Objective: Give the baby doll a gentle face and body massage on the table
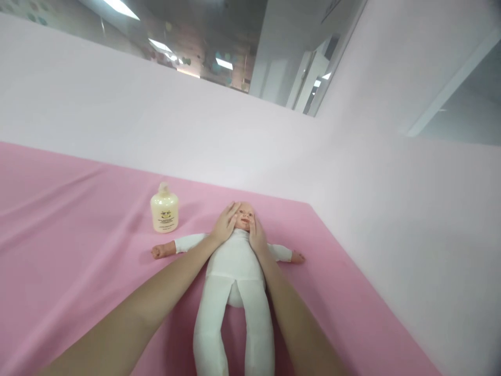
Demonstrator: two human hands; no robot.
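A baby doll (236, 256) in a white cloth suit lies on its back on pink fabric, its arms spread to both sides. My left hand (226, 223) rests along the left side of the doll's head, fingers stretched out over the cheek and temple. Against the opposite cheek lies my right hand (257, 236), its fingers straight and pointing up the face. Between the two hands the doll's eyes, nose and mouth show. Parts of the head's sides are covered by my fingers, and my forearms pass over the doll's upper arms.
A pump bottle (165, 210) of pale yellow liquid stands to the left of the doll's head. The pink cloth (78, 250) has folds on the left and ends at a white wall (156, 120). Windows (219, 42) are set above the wall.
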